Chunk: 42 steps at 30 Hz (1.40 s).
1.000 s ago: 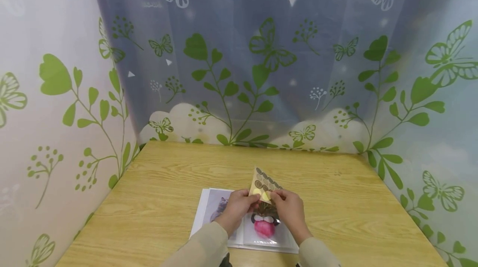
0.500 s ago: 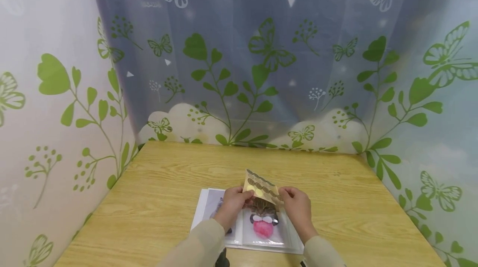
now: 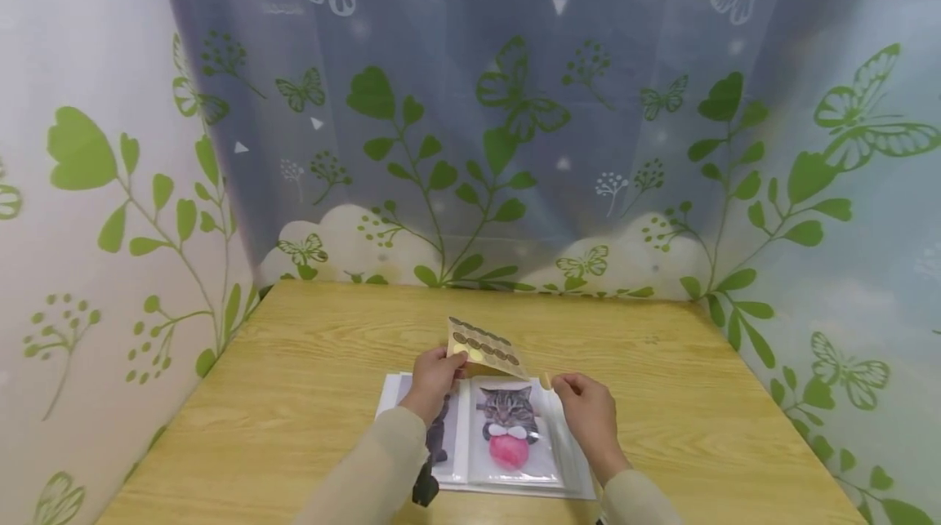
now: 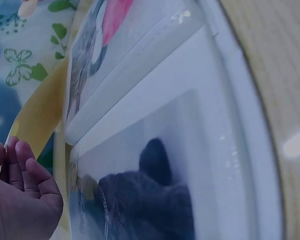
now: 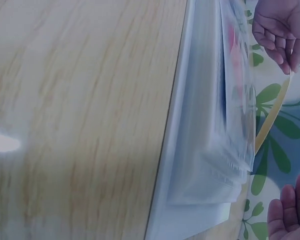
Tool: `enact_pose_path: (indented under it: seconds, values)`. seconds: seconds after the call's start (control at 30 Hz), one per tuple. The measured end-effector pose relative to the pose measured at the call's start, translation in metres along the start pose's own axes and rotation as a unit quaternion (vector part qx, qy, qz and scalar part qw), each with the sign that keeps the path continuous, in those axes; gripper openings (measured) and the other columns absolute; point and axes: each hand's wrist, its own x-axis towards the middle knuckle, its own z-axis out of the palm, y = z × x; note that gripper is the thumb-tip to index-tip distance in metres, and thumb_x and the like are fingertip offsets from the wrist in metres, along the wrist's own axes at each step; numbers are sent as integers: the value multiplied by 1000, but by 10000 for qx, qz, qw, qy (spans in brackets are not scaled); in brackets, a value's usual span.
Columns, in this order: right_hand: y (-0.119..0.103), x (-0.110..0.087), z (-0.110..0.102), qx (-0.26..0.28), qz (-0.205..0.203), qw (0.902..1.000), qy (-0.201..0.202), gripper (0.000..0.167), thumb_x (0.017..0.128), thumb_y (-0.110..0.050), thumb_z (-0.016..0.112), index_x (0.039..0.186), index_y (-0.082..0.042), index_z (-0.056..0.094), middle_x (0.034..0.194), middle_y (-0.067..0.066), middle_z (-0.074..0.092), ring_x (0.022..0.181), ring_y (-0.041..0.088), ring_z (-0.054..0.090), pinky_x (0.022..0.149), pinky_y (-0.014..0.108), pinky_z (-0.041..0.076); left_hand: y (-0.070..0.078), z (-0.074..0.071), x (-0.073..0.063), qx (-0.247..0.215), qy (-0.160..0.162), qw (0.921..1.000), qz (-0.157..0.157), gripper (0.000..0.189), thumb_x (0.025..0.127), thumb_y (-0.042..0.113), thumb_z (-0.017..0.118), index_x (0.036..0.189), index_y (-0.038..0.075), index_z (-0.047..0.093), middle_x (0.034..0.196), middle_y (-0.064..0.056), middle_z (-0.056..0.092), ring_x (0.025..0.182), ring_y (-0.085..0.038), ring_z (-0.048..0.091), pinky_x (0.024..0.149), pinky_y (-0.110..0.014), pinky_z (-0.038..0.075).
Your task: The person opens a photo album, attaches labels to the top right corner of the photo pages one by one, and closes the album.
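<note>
My left hand (image 3: pixel 432 380) pinches a sheet of round stickers (image 3: pixel 485 348) by its left corner. Brown discs run in rows across the sheet, and pale yellow spots show near the thumb. In the left wrist view the sheet's plain tan back (image 4: pixel 45 105) curves away from the fingers. Apart from the sheet, my right hand (image 3: pixel 590 419) pinches a small round sticker (image 3: pixel 546 380) between thumb and fingertips. Below both hands an open photo album (image 3: pixel 461 468) lies on the table. Its right page shows a cat picture (image 3: pixel 509 427) with a pink ball; the left page is partly covered by my left arm.
The wooden table (image 3: pixel 331 329) reaches back to a printed curtain (image 3: pixel 412 182) with leaves and butterflies. Similar cloth hangs at the left and right sides. A stack of clear album sleeves (image 5: pixel 205 175) shows at the album's right edge.
The sheet has moved left and up with my left hand. My right hand has drawn away to the right, and a sticker has come off the sheet into its fingertips.
</note>
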Motion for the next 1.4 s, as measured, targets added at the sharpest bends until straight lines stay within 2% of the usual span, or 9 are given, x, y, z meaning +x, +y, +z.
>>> enact_pose_path:
  seconds: [0.2, 0.43, 0.5, 0.57, 0.7, 0.8, 1.0, 1.23, 1.4]
  values:
    - [3, 0, -2, 3, 133, 9999, -77, 20, 94, -20, 66, 95, -2, 76, 87, 6, 70, 78, 18, 58, 67, 30, 47, 1, -4, 11, 138, 171, 9997, 63, 17, 95, 8, 63, 101, -8, 68, 94, -21, 72, 63, -10, 60, 54, -21, 46]
    - [6, -1, -3, -8, 142, 9999, -92, 19, 94, -19, 66, 95, -3, 76, 88, 5, 71, 79, 17, 58, 68, 30, 48, 3, -11, 20, 457, 55, 9989, -32, 23, 94, 7, 63, 107, -12, 64, 85, -18, 71, 64, -16, 63, 59, -26, 53]
    - [6, -1, -3, -18, 131, 9999, -83, 18, 94, -19, 66, 95, -3, 76, 88, 6, 71, 79, 18, 59, 69, 30, 48, 4, -14, 21, 801, 0, 9968, 4, 34, 93, 9, 64, 117, -16, 58, 94, -23, 69, 77, -25, 67, 73, -34, 57]
    - [6, -1, -2, -42, 131, 9999, -93, 18, 94, -19, 66, 94, -3, 76, 88, 6, 71, 79, 18, 59, 69, 30, 48, 6, -17, 20, 1207, -48, 9927, 48, 49, 92, 11, 66, 129, -18, 50, 113, -30, 64, 101, -37, 65, 92, -46, 53]
    - [8, -1, -2, -100, 134, 9998, -115, 19, 94, -19, 66, 96, -2, 76, 90, 7, 72, 82, 20, 61, 69, 31, 49, 8, -21, 17, 1925, -87, 9810, 210, 67, 91, 13, 66, 142, -17, 35, 144, -36, 40, 132, -51, 39, 111, -58, 32]
    - [9, -1, -1, -163, 131, 9997, -130, 20, 95, -19, 65, 97, -2, 75, 91, 8, 72, 82, 21, 61, 70, 32, 50, 10, -21, 15, 2174, -78, 9753, 384, 66, 91, 11, 64, 143, -16, 34, 147, -36, 36, 134, -52, 35, 111, -59, 30]
    - [11, -1, -1, -222, 158, 9995, -144, 22, 96, -20, 65, 100, -1, 75, 94, 10, 72, 85, 22, 62, 72, 35, 52, 11, -21, 9, 2442, -91, 9669, 738, 57, 89, 9, 66, 137, -14, 46, 138, -34, 47, 128, -51, 45, 107, -59, 37]
    - [12, 0, -2, -272, 195, 9994, -114, 22, 96, -21, 65, 100, -2, 75, 95, 10, 72, 85, 22, 62, 72, 35, 51, 11, -24, -5, 2812, -516, 9535, 957, 54, 91, 14, 68, 136, -10, 49, 134, -35, 50, 122, -49, 50, 101, -57, 44]
    - [12, 1, -3, -273, 215, 9993, -156, 22, 96, -21, 64, 101, -2, 75, 95, 10, 72, 85, 22, 62, 71, 34, 51, 6, -21, -16, 3110, -792, 9392, 1223, 57, 90, 15, 69, 137, -9, 49, 134, -33, 52, 122, -49, 51, 103, -58, 42]
